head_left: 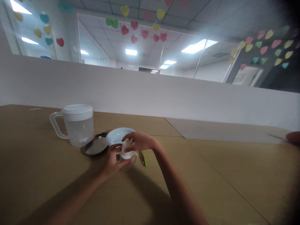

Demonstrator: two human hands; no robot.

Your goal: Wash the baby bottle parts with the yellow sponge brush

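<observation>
My left hand (114, 161) is wrapped round the lower part of a small white cup (126, 155) with a looped handle on its right side. From above, my right hand (138, 141) grips a small translucent piece (127, 144) at the cup's top; whether it is a lid or a separate container I cannot tell. A white bowl (117, 135) lies just behind my hands. Left of the bowl is a dark-rimmed round tray (96, 145). A thin green item (143, 158) rests on the table right of the cup.
A large translucent pitcher (79, 128) with a white lid and a handle stands at the left on the brown table (199, 175). A grey sheet (217, 129) covers the back right. Part of a person's hand (293, 137) shows at the right edge.
</observation>
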